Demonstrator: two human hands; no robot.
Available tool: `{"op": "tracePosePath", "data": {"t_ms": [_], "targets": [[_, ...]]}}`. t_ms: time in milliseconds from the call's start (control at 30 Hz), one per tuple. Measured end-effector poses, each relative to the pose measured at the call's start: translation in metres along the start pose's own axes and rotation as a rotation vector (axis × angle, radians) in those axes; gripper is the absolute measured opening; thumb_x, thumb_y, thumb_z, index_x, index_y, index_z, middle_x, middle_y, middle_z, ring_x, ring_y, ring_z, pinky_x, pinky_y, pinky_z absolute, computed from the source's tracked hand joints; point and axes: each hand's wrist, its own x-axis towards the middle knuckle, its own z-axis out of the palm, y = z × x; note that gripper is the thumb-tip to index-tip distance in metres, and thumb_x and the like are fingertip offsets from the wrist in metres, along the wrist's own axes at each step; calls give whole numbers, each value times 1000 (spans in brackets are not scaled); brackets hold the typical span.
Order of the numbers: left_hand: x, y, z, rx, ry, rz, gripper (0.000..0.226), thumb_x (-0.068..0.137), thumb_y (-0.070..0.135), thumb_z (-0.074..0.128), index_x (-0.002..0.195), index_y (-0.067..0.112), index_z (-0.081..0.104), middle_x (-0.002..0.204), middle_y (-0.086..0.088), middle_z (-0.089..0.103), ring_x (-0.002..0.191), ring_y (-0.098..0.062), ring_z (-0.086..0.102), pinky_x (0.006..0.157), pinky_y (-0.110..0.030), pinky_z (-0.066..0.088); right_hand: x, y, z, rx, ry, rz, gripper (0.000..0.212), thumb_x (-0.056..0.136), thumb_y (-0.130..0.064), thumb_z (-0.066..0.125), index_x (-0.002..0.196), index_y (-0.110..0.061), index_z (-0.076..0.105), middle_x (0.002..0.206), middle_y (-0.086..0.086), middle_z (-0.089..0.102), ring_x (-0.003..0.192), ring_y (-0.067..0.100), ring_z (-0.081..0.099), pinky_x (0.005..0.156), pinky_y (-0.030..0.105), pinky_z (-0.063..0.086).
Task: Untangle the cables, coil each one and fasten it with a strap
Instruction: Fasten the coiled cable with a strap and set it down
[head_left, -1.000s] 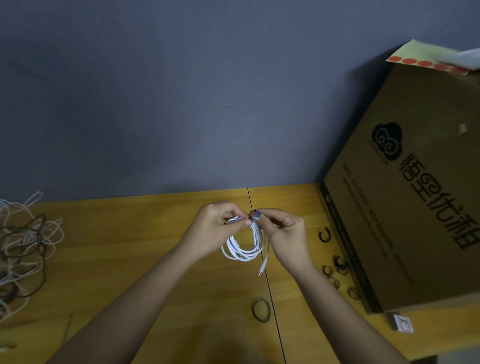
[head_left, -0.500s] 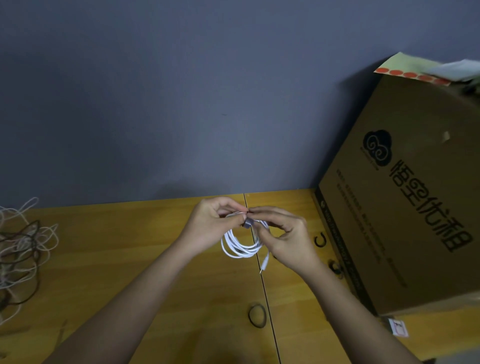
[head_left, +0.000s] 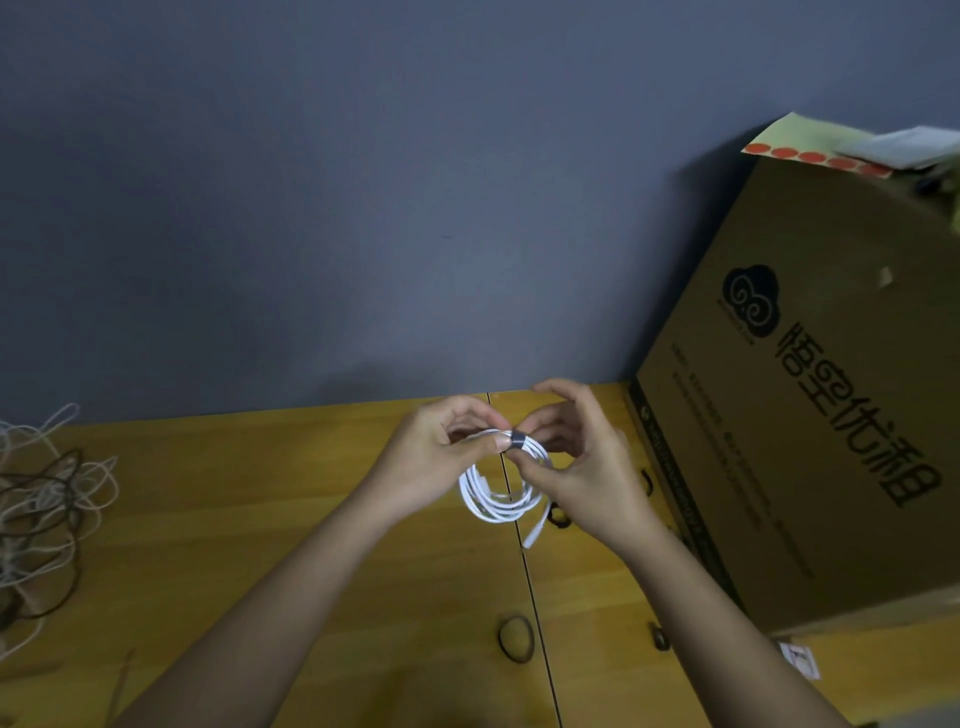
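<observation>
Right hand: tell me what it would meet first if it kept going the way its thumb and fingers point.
The right hand points left, pinching the dark strap on the white coiled cable. Straight on, it would likely meet the left hand, whose thumb lies beside the strap.

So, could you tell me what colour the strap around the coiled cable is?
Dark grey; the strap shows clearly against the white cable in the head view.

White cable (head_left: 496, 506), dark grey strap (head_left: 517, 439), yellow-orange table (head_left: 270, 509).
</observation>
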Motion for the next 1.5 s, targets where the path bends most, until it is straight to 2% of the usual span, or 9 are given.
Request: {"op": "tracePosePath", "data": {"t_ms": [167,267,433,600,767,1033,1167,1300,1500], "targets": [[-1,5,-2,-203,127,-115,9,89,20,61,86,20,70,85,6,74,90,-9,68,84,-26,54,-3,-4,-2,-119,86,-122,61,77,-4,75,104,-52,50,93,-13,66,89,9,66,69,22,56],[6,6,-5,-90,31,-256,17,91,31,59,83,24,73,84,9,75,87,-4,67,91,-29,49,-4,-7,-4,-131,60,-155,53,80,-9,74,99,-52,51,96,-14,65,95,4,64,46,27,55],[17,13,-11,31,-147,-359,18,87,38,65,84,23,75,82,10,74,80,4,64,85,-21,44,-7,-4,-1,-291,64,-306,21,84,-27,70,98,-26,54,100,-11,63,93,-4,61,71,15,51],[20,14,-15,78,-200,-388,16,83,36,70,87,22,77,89,5,76,92,-4,66,93,-24,46,-7,2,-2,-317,62,-356,18,81,-13,74,95,-15,62,95,-8,67,90,0,62,65,16,52],[15,12,-3,118,-63,-144,21,90,24,65,70,20,73,63,4,66,60,-3,52,62,-24,39,-4,6,1,-293,95,-382,14,78,-3,76,90,-8,73,94,-4,69,92,-2,63,79,13,49],[10,-10,2,247,-21,-12,21,91,27,64,71,21,68,61,12,57,60,-3,48,62,-27,38,-7,15,6,12,54,-6,24,73,-7,80,84,-29,76,88,-11,62,82,8,63,72,17,49],[10,-23,2,243,-94,-5,25,91,35,63,80,14,73,69,-9,64,63,-10,51,61,-33,39,-4,24,3,52,15,165,24,68,-9,84,81,-19,66,77,-9,64,70,3,58,61,19,47],[14,-36,5,166,-209,-41,7,85,20,71,91,18,76,78,2,72,75,-16,69,71,-31,51,1,43,-6,67,-41,301,46,64,-17,88,89,-15,50,72,-1,67,70,10,62,68,26,52],[43,-59,20,173,-187,-21,7,85,18,72,89,16,77,74,-1,66,68,-17,66,68,-33,50,-1,80,-5,114,-6,311,21,79,-12,77,92,-23,65,83,-6,69,82,5,62,66,19,49]]}}
